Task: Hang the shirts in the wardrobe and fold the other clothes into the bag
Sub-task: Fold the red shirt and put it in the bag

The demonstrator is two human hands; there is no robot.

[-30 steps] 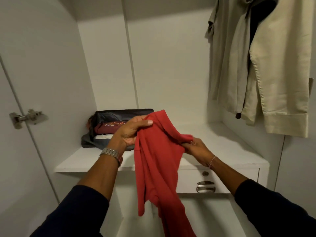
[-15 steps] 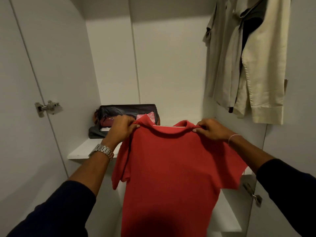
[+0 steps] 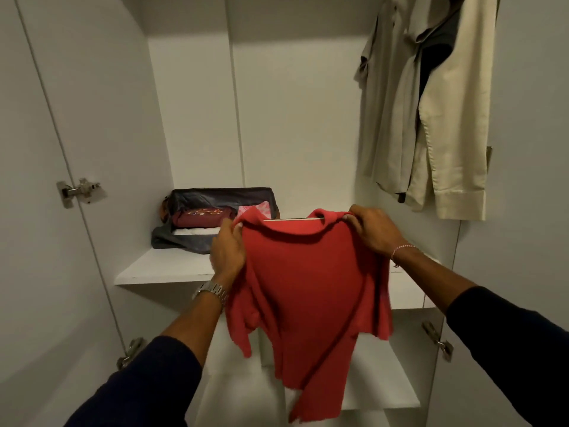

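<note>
Two beige shirts (image 3: 431,112) at least are hanging top right in the wardrobe (image 3: 292,87), so I judge the hanging part is partly or fully done. I can't see a rail or hangers from this angle.

Bag (image 3: 221,195) sits open at the back left of the shelf (image 3: 160,269). It holds a folded maroon item (image 3: 200,215), something white under that, and a pink patterned piece (image 3: 261,209) at its right end. So folding is under way too.

Current item: red top (image 3: 308,288), held up in front of me, spread flat, well clear of the bag and nearer the camera. Left hand (image 3: 228,251) pinches the left shoulder, fingers curled round the fabric. Right hand (image 3: 372,229) grips the right shoulder near the collar, fingers clamped on it. Body and short sleeves hang free below, over the lower shelf (image 3: 385,392).

Not yet folded, not yet in the bag. I read it as a knit top, so it likely goes in the bag, not on a hanger. I can't tell if more clothes wait out of view.
</note>
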